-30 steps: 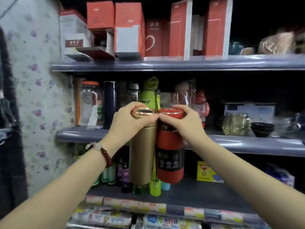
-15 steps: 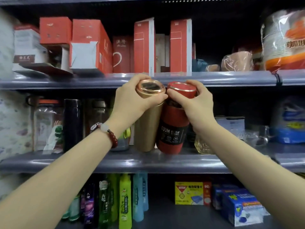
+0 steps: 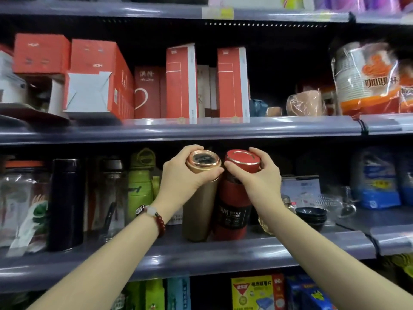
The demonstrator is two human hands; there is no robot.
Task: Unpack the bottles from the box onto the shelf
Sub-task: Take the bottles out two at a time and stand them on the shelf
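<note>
A gold bottle (image 3: 197, 215) and a red bottle (image 3: 232, 211) with a black label stand side by side on the grey middle shelf (image 3: 201, 253), both tilted slightly back. My left hand (image 3: 181, 175) grips the gold bottle around its copper-coloured cap. The red bottle's cap sits in the grip of my right hand (image 3: 257, 177). The bottles touch each other, and their bases rest on the shelf near its front edge. No box is in view.
Left of the gold bottle stand a green bottle (image 3: 140, 186), a clear bottle (image 3: 109, 198), a black flask (image 3: 64, 204) and a glass jar (image 3: 20, 204). Stacked dark bowls (image 3: 310, 217) and glassware (image 3: 330, 204) sit to the right. Red cartons (image 3: 181, 83) fill the shelf above.
Both hands have carried the two bottles up from in front of the lower shelf and set them down on the middle shelf. The view has risen and moved closer.
</note>
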